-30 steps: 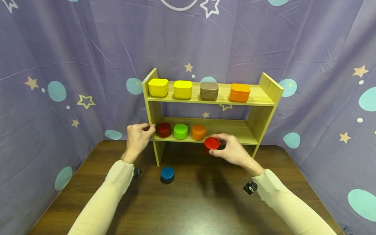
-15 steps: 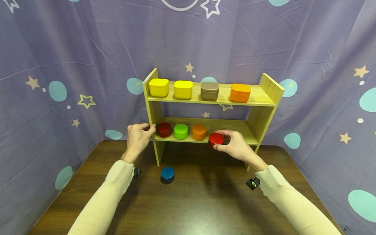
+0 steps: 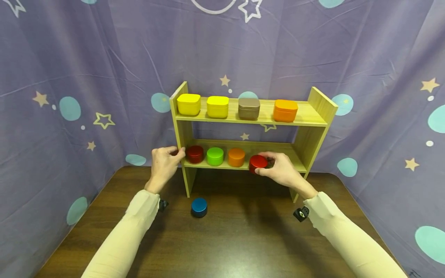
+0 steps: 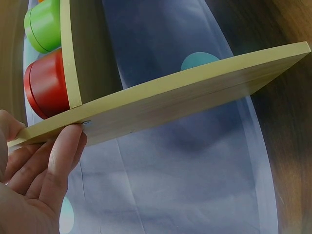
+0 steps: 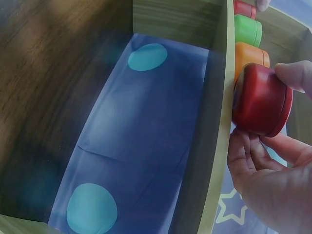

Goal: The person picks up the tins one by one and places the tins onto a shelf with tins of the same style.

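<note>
My right hand (image 3: 282,170) pinches a bright red round tin (image 3: 257,163) between thumb and fingers at the front of the lower shelf. In the right wrist view this red tin (image 5: 261,100) is right at the shelf's front edge, beside an orange round tin (image 5: 249,57). My left hand (image 3: 164,164) grips the left side panel of the wooden rack (image 3: 180,133). Seen from the left wrist, fingers (image 4: 61,161) press the panel's outer face. On the lower shelf stand a dark red round tin (image 3: 195,154), a green one (image 3: 215,156) and the orange one.
A blue round tin (image 3: 199,207) sits on the brown table (image 3: 222,239) in front of the rack. Along the upper shelf are two yellow square tins (image 3: 189,104), a grey-brown one (image 3: 248,109) and an orange one (image 3: 285,111). A purple patterned curtain (image 3: 114,58) hangs behind.
My right hand has carried the bright red tin slightly right and up in the head view, to the lower shelf's front edge. The left hand keeps its grip on the panel.
</note>
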Action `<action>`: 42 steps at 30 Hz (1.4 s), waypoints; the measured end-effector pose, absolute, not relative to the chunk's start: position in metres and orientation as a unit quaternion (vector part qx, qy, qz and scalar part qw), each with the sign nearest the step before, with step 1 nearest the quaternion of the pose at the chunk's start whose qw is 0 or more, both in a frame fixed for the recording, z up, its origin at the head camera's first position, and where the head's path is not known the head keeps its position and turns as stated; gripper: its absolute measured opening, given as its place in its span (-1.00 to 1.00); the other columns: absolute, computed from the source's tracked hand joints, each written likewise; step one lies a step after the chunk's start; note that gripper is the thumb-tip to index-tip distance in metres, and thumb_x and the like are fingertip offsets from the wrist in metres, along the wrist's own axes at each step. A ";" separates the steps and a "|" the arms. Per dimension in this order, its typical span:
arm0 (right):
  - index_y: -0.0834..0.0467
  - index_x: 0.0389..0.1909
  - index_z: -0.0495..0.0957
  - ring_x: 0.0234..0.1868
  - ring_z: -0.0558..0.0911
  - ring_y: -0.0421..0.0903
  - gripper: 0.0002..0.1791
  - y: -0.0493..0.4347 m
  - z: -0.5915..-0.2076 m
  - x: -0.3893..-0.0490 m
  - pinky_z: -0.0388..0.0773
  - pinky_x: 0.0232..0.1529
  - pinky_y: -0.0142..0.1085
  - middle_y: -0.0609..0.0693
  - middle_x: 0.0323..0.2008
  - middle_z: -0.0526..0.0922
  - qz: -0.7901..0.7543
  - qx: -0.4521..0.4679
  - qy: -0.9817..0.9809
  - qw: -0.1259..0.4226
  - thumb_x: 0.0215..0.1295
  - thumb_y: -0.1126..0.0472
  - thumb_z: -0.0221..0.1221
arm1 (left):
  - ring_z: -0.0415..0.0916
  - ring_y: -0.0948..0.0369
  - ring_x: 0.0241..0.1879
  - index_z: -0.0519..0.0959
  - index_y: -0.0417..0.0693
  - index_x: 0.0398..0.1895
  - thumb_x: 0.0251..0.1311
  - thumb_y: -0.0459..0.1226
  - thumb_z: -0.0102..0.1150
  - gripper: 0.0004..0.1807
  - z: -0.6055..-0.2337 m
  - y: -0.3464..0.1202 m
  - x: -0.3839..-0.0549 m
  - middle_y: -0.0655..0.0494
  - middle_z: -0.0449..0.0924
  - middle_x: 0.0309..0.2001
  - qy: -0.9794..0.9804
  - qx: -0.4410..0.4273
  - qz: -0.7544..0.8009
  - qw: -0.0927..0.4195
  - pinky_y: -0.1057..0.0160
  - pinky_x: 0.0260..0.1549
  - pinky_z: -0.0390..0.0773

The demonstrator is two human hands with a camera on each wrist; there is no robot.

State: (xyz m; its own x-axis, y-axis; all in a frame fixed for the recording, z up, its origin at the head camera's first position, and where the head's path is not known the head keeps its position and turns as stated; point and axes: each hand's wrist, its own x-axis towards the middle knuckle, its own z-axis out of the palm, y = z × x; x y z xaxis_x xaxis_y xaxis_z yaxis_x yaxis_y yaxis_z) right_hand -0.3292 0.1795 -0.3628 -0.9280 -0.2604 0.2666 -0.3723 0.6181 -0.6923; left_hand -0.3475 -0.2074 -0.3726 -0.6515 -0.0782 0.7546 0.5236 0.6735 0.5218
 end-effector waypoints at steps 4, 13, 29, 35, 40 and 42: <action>0.28 0.33 0.65 -0.05 0.79 0.04 -0.34 0.179 -0.363 -0.331 0.59 -0.11 -0.35 0.24 0.01 0.84 0.397 0.175 -0.898 0.069 0.21 0.13 0.50 | 0.14 0.60 -0.77 0.47 -0.09 -0.92 0.22 -0.37 0.41 -0.46 -0.373 -0.207 -0.347 0.04 0.43 -0.84 -0.824 -0.137 -0.383 0.394 0.56 -0.72 0.11; 0.30 0.32 0.65 -0.02 0.81 0.10 -0.34 0.182 -0.363 -0.338 0.62 -0.11 -0.31 0.26 0.03 0.84 0.395 0.180 -0.897 0.080 0.23 0.12 0.49 | 0.13 0.58 -0.77 0.49 -0.10 -0.91 0.22 -0.37 0.41 -0.48 -0.372 -0.207 -0.347 0.03 0.44 -0.83 -0.823 -0.140 -0.382 0.397 0.56 -0.72 0.09; 0.34 0.42 0.53 0.12 0.78 0.23 -0.27 0.181 -0.364 -0.345 0.67 -0.02 -0.29 0.34 0.18 0.76 0.406 0.180 -0.893 0.074 0.27 0.16 0.45 | 0.14 0.57 -0.76 0.50 -0.12 -0.89 0.23 -0.36 0.40 -0.49 -0.372 -0.207 -0.346 -0.01 0.47 -0.82 -0.824 -0.136 -0.383 0.394 0.56 -0.73 0.09; 0.34 0.43 0.52 0.12 0.78 0.22 -0.26 0.181 -0.364 -0.348 0.66 0.02 -0.29 0.32 0.21 0.75 0.406 0.168 -0.895 0.076 0.26 0.16 0.45 | 0.14 0.57 -0.76 0.50 -0.12 -0.90 0.23 -0.35 0.40 -0.49 -0.372 -0.207 -0.346 -0.01 0.48 -0.81 -0.826 -0.134 -0.382 0.392 0.55 -0.72 0.09; 0.33 0.41 0.54 0.12 0.78 0.22 -0.27 0.181 -0.364 -0.349 0.64 0.02 -0.29 0.33 0.19 0.75 0.400 0.164 -0.898 0.078 0.27 0.13 0.46 | 0.14 0.56 -0.76 0.49 -0.11 -0.90 0.23 -0.35 0.40 -0.48 -0.372 -0.207 -0.345 0.00 0.47 -0.81 -0.828 -0.133 -0.379 0.391 0.54 -0.72 0.09; 0.33 0.41 0.55 0.13 0.77 0.22 -0.28 0.181 -0.363 -0.350 0.64 0.03 -0.26 0.34 0.19 0.75 0.397 0.163 -0.900 0.078 0.28 0.12 0.46 | 0.14 0.56 -0.76 0.49 -0.11 -0.90 0.23 -0.35 0.41 -0.48 -0.372 -0.207 -0.345 0.00 0.47 -0.81 -0.829 -0.133 -0.378 0.391 0.54 -0.72 0.09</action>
